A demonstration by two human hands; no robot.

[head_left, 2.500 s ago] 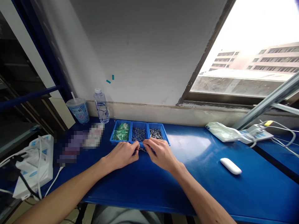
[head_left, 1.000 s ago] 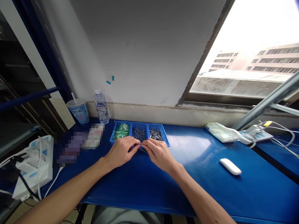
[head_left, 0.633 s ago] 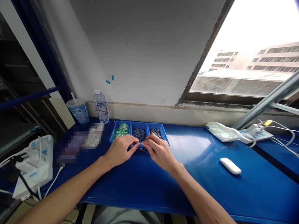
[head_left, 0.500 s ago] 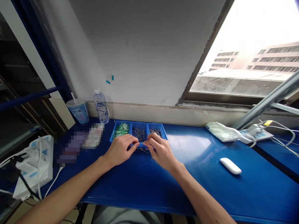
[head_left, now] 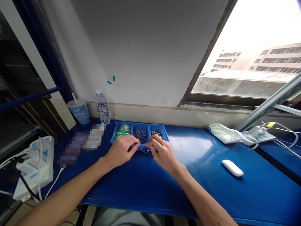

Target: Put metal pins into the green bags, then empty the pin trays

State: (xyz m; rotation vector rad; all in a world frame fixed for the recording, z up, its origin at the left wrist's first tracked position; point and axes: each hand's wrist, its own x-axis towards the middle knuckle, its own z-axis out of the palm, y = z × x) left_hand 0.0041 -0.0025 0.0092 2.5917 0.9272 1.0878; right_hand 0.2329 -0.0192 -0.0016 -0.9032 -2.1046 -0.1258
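Observation:
My left hand [head_left: 123,151] is in a pinch at the front edge of three joined blue bins, its thumb and forefinger pressed together. Facing it, my right hand [head_left: 164,153] pinches too, the fingertips a short gap away. Whatever the fingertips hold is too small to make out. In the left bin [head_left: 113,138] lie green pieces [head_left: 123,130]. Dark metal screws [head_left: 140,135] fill part of the middle bin, and smaller metal parts [head_left: 157,133] lie in the right one. Just in front of the bins, thin metal rods [head_left: 144,152] rest on the table between my hands.
A water bottle [head_left: 102,108] and a cup with a straw [head_left: 79,112] stand at the back left. White power strips lie at the left [head_left: 37,169] and right [head_left: 258,135]. A white oval case [head_left: 232,168] and a plastic pouch [head_left: 223,133] sit on the blue table [head_left: 145,188].
Both hands stay pinched in nearly the same place above the front of the bins. The view has shifted very slightly.

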